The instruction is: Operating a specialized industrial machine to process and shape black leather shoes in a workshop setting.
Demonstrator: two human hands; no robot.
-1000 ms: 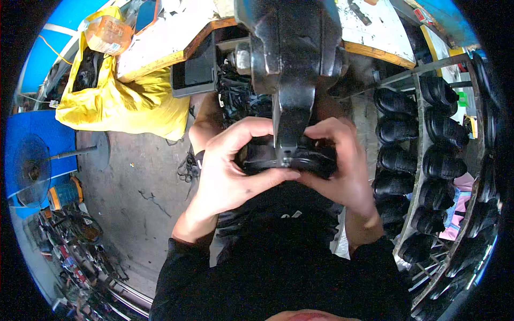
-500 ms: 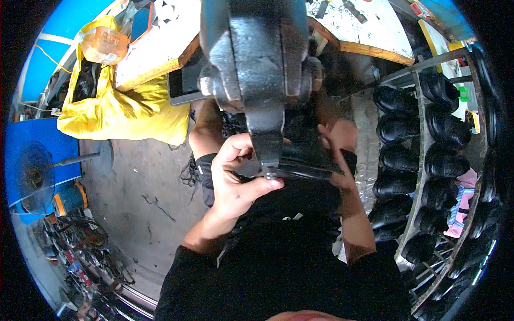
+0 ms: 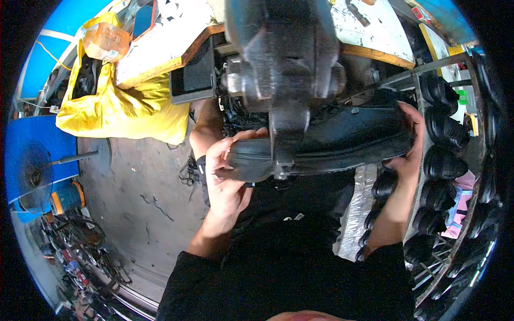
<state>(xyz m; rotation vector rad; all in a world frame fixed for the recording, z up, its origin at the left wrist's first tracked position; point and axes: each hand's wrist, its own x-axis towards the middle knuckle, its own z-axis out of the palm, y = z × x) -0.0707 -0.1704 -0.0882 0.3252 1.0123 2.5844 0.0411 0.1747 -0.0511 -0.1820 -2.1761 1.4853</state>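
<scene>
Both of my hands hold a black leather shoe (image 3: 350, 136) lying crosswise in front of my chest. My left hand (image 3: 227, 179) grips its left end, with the thumb on the near side and fingertips over the top. Around the right end curls my right hand (image 3: 411, 142), its fingers along the outer edge. A dark metal machine head (image 3: 286, 64) comes down from above, and its narrow lower tip crosses in front of the shoe, hiding part of the middle. Whether the tip presses on the leather, I cannot tell.
On the right stands a metal rack (image 3: 416, 155) with several black shoes. White worktables (image 3: 155, 59) with wooden edges stand ahead, with a dark tray (image 3: 193, 80) beside the left one. A yellow bag (image 3: 128, 120) hangs at left, near a fan (image 3: 35, 176).
My right hand has moved right and outward, and the shoe now stretches wide across the view. My left hand has shifted its grip on the left end. The machine head appears further right.
</scene>
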